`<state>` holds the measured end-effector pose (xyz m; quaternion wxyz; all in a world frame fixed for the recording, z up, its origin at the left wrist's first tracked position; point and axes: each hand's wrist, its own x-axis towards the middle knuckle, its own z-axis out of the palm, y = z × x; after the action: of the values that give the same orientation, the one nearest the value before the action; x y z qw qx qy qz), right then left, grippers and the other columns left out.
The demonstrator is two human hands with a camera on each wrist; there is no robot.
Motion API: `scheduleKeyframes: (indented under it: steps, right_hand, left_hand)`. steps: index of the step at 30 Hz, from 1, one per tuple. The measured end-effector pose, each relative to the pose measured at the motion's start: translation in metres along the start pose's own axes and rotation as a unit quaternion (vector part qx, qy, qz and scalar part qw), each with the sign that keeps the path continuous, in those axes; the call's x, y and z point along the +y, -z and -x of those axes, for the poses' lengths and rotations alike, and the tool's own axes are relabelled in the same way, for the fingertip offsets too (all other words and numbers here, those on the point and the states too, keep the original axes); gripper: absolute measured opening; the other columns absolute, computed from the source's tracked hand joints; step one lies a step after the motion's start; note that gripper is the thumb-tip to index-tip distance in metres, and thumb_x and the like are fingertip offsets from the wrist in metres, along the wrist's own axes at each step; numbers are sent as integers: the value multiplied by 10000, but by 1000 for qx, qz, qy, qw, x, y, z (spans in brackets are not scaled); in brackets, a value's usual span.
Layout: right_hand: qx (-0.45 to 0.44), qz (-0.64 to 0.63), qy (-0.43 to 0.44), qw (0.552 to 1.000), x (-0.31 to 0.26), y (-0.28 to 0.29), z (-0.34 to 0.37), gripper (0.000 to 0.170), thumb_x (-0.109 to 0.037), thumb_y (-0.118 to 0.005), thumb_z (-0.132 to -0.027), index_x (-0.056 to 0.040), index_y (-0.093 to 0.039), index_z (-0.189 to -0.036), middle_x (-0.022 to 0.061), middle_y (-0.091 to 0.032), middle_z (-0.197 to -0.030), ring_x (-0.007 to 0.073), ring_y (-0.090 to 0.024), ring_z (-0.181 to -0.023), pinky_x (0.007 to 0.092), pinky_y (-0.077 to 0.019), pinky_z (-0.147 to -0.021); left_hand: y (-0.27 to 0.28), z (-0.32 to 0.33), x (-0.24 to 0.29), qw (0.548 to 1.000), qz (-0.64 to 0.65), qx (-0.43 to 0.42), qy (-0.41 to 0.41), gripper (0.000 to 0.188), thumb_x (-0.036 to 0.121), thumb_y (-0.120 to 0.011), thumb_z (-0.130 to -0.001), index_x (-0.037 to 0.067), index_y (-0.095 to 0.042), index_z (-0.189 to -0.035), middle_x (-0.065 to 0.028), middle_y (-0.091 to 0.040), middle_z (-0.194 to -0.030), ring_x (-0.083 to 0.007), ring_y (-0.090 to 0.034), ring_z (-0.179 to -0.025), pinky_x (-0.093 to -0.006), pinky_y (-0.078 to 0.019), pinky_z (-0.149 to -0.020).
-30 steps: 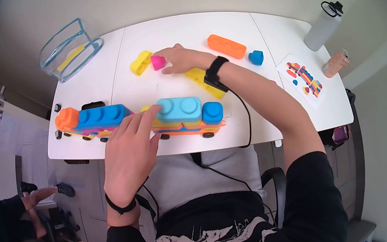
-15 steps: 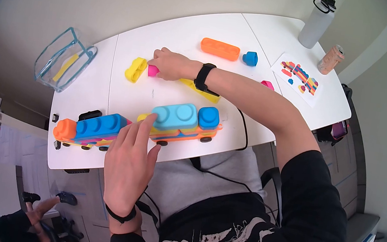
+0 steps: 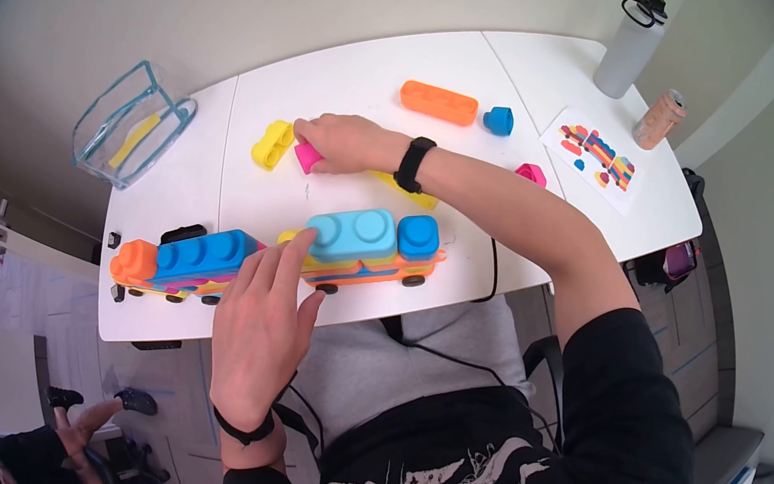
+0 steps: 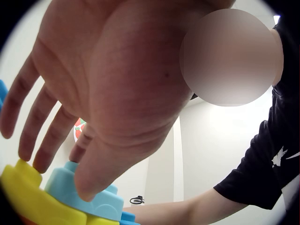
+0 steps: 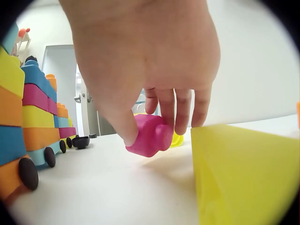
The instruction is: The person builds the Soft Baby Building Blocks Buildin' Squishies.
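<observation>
My right hand [image 3: 352, 143] pinches a small pink block [image 3: 307, 158] between thumb and fingers; in the right wrist view the pink block [image 5: 147, 136] is tilted, its stud pointing right. A yellow block [image 3: 272, 145] lies just left of it, and a long yellow piece [image 3: 410, 192] lies partly under the right forearm. My left hand [image 3: 259, 343], fingers extended, is at the near side of the block train, by its light blue block [image 3: 353, 234]. In the left wrist view the thumb lies over the light blue block [image 4: 70, 187]; whether it touches is unclear.
Orange-fronted train cars [image 3: 202, 258] stand at the left of the table. Farther back are an orange block [image 3: 438, 102], a blue block [image 3: 498, 121] and a pink piece [image 3: 531, 174]. A picture sheet [image 3: 595, 158], can [image 3: 660, 119], bottle [image 3: 630, 52] and clear case [image 3: 127, 125] stand around.
My right hand has closed its thumb and fingers on the pink block, which has tipped and shifted slightly toward me. My left hand has stayed by the train.
</observation>
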<state>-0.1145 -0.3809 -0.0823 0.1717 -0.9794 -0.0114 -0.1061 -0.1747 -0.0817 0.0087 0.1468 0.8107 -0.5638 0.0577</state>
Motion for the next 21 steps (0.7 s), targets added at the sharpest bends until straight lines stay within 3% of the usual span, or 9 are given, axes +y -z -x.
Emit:
scheduleKeyframes:
  steps: [4, 8, 12, 14, 18, 21]
  right_hand:
    - [44, -49, 44, 997, 15, 24, 6, 437, -256, -815, -892, -64, -597, -1219, 149, -724, -1079, 368, -710, -997, 460, -584, -847]
    - [132, -137, 36, 981, 12, 66, 43, 465, -272, -839, -902, -81, -651, -1282, 118, -698, -1196, 275, -695, -1097, 386, -592, -963]
    - [127, -121, 0, 985, -4, 114, 104, 450, -217, -816, -936, -85, -664, -1338, 98, -677, -1330, 234, -664, -1222, 364, -587, -1003]
    - [145, -154, -13, 977, -18, 124, 137, 466, -263, -826, -920, -103, -675, -1331, 124, -693, -1311, 290, -686, -1175, 377, -599, -976]
    - [153, -216, -43, 963, -59, 124, 189, 473, -214, -848, -920, -79, -663, -1334, 92, -696, -1318, 249, -688, -1166, 377, -614, -952]
    - [173, -142, -62, 973, -85, 112, 206, 493, -232, -886, -883, -76, -661, -1292, 90, -699, -1291, 243, -700, -1107, 363, -618, -901]
  left_hand:
    - [-1, 0, 1, 1000, 11, -2, 2, 667, 117, -798, -905, 108, -521, -1511, -179, -691, -1240, -383, -656, -1170, -481, -558, -924]
    - [-1, 0, 0, 1000, 15, 18, -10, 672, 78, -815, -870, 78, -542, -1485, -166, -691, -1263, -361, -654, -1172, -458, -556, -940]
    - [-2, 2, -4, 998, 37, 34, -23, 668, 75, -810, -877, 75, -538, -1486, -166, -695, -1274, -364, -654, -1170, -456, -554, -943]
    - [-2, 3, -6, 998, 34, 47, -24, 662, 76, -809, -879, 65, -534, -1481, -164, -698, -1265, -357, -654, -1171, -447, -555, -948]
    - [-5, 5, -7, 998, 25, 48, -34, 658, 66, -802, -883, 70, -524, -1479, -159, -700, -1254, -349, -659, -1168, -438, -557, -948]
    - [-5, 5, -6, 998, 29, 51, -36, 656, 72, -802, -885, 72, -522, -1478, -156, -702, -1243, -342, -666, -1165, -438, -562, -940]
